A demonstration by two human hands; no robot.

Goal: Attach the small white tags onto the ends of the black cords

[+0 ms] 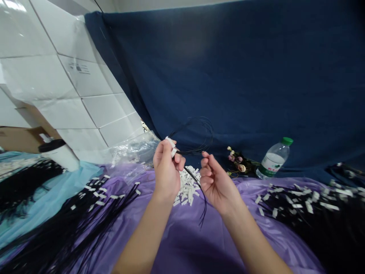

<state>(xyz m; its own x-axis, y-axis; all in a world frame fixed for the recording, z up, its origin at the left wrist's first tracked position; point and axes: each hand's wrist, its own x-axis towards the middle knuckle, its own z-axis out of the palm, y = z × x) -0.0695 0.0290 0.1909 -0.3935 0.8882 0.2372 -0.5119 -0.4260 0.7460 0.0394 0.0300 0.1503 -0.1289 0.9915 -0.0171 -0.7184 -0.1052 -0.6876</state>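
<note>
My left hand is closed on a bundle of thin black cords with small white plastic tags at its thumb and fingers. From this grip a wide cord loop arcs up to the right, while loose ends hang down between my wrists. Just right of it, my right hand has its fingers curled, thumb and index close together beside the loop's lower edge. Whether a cord is pinched there is too fine to make out. Below and between both hands lies a pile of white tags.
Black cords with white tags spread over the purple cloth at left, and another heap lies at right. A water bottle and small flowers stand behind. White boxes, a cup and a blue curtain surround the table.
</note>
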